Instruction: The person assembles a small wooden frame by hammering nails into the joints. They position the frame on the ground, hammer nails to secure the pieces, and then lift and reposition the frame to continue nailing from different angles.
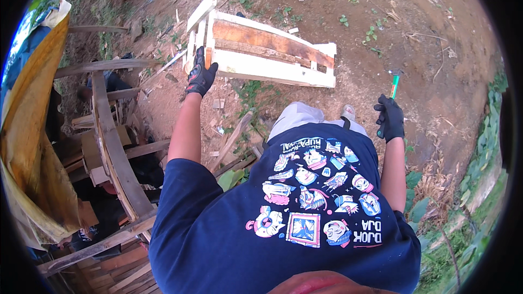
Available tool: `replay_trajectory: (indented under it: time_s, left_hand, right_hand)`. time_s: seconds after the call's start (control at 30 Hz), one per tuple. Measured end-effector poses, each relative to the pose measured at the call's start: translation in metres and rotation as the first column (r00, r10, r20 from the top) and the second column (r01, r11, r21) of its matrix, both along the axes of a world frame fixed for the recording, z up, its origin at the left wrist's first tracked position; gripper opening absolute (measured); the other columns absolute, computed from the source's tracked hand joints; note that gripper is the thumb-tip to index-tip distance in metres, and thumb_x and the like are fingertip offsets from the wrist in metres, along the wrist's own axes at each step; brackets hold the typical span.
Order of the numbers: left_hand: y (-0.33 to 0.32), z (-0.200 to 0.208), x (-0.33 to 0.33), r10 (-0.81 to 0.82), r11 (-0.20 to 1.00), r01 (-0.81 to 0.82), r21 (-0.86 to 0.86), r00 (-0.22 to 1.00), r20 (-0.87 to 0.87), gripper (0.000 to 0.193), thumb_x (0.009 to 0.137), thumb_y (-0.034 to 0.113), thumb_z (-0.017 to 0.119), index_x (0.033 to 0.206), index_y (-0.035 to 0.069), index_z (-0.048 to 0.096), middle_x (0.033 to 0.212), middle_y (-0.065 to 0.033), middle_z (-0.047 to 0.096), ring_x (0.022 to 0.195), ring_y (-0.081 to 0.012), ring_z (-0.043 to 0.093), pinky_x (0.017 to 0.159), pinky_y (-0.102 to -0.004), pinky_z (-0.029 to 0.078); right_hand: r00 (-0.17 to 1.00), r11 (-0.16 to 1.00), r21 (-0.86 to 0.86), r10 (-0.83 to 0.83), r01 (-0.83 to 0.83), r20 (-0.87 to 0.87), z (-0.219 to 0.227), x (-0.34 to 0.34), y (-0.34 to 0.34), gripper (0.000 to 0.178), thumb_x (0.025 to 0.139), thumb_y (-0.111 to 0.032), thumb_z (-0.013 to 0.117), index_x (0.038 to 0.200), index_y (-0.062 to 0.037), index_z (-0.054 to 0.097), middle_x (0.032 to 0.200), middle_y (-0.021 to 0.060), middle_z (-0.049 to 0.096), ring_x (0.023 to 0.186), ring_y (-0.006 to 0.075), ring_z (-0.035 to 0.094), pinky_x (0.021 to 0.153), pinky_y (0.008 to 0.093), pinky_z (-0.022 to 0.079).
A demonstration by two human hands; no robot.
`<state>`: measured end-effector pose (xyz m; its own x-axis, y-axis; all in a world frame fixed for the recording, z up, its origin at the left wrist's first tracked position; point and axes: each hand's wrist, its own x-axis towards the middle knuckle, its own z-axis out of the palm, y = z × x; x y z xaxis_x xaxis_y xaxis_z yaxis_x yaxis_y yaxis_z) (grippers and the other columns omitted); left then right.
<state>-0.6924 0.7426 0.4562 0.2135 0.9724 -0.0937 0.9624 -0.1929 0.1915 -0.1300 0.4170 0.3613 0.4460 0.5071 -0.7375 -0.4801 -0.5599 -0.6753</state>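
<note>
My left hand (201, 76), in a black glove, grips the near left end of a pale wooden crate (261, 66). This crate is long and slatted, with a browner board (256, 38) along its inside and an upright end piece (203, 10) at the left. It is tilted over the dirt ground ahead of me. Off to the right, my gloved right hand (390, 118) is closed around a slim green marker-like stick (395, 86), which points away from me. Its lower part is covered by my fingers.
At the left stand a wooden frame of weathered planks (111, 130) and a hanging yellow-brown sheet (35, 125). A person in dark clothing (111, 81) is partly hidden behind them. Loose wood scraps (231, 139) lie near my feet. Green plants (482, 155) edge the right side.
</note>
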Motion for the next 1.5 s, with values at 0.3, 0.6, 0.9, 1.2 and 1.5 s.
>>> replay_trajectory:
  time_s: [0.3,0.6,0.9,1.2,1.5]
  left_hand:
    - [-0.002,-0.006,0.004,0.008,0.999,-0.01,0.043,0.999,0.04,0.088,0.096,0.031,0.07,0.168,0.004,0.025,0.169,-0.0222,0.036,0.155,-0.0392,0.037,0.126,-0.044,0.033]
    - [-0.059,0.011,0.072,0.083,0.996,-0.084,0.002,0.98,0.18,0.115,0.089,0.071,0.07,0.164,-0.005,0.029,0.169,-0.0292,0.031,0.158,-0.0429,0.029,0.13,-0.0492,0.024]
    - [-0.121,0.011,0.134,-0.215,0.96,0.165,0.227,0.952,0.218,0.093,0.087,0.06,0.077,0.152,-0.001,0.05,0.153,-0.0258,0.052,0.148,-0.0445,0.042,0.126,-0.0552,0.028]
    - [-0.182,-0.004,0.208,-0.323,0.926,0.373,0.052,0.716,0.619,0.08,0.096,0.056,0.07,0.155,0.006,0.048,0.157,-0.0209,0.05,0.153,-0.0431,0.035,0.129,-0.055,0.024]
    - [-0.175,-0.002,0.25,-0.123,0.556,0.769,-0.317,0.453,0.883,0.058,0.108,0.05,0.056,0.151,0.011,0.057,0.154,-0.0185,0.057,0.148,-0.0338,0.049,0.123,-0.0437,0.038]
  right_hand:
    - [0.999,0.999,-0.004,0.036,-0.036,0.019,0.007,-0.008,0.013,0.026,0.098,-0.035,0.074,0.104,-0.0107,0.068,0.077,0.0042,0.072,0.048,0.0097,0.049,0.045,0.0298,0.042]
    - [0.975,0.976,0.036,0.212,-0.215,0.068,0.04,-0.035,0.042,0.033,0.098,-0.035,0.073,0.111,-0.0052,0.068,0.082,0.0064,0.072,0.05,0.0101,0.052,0.046,0.0293,0.045]
    - [0.924,0.93,0.04,0.359,-0.366,0.13,0.075,-0.063,0.076,0.032,0.098,-0.034,0.073,0.111,-0.0051,0.067,0.083,0.0084,0.072,0.046,0.0096,0.051,0.041,0.0271,0.042]
    - [0.855,0.892,0.053,0.412,-0.45,0.316,0.113,-0.09,0.082,0.036,0.099,-0.032,0.074,0.12,-0.0023,0.072,0.09,0.0092,0.076,0.048,0.0094,0.054,0.043,0.0278,0.042]
    - [0.504,0.736,-0.059,0.517,-0.674,0.692,0.146,-0.114,0.077,0.038,0.102,-0.029,0.07,0.128,-0.0023,0.07,0.117,0.0172,0.076,0.105,0.0302,0.074,0.09,0.0428,0.056]
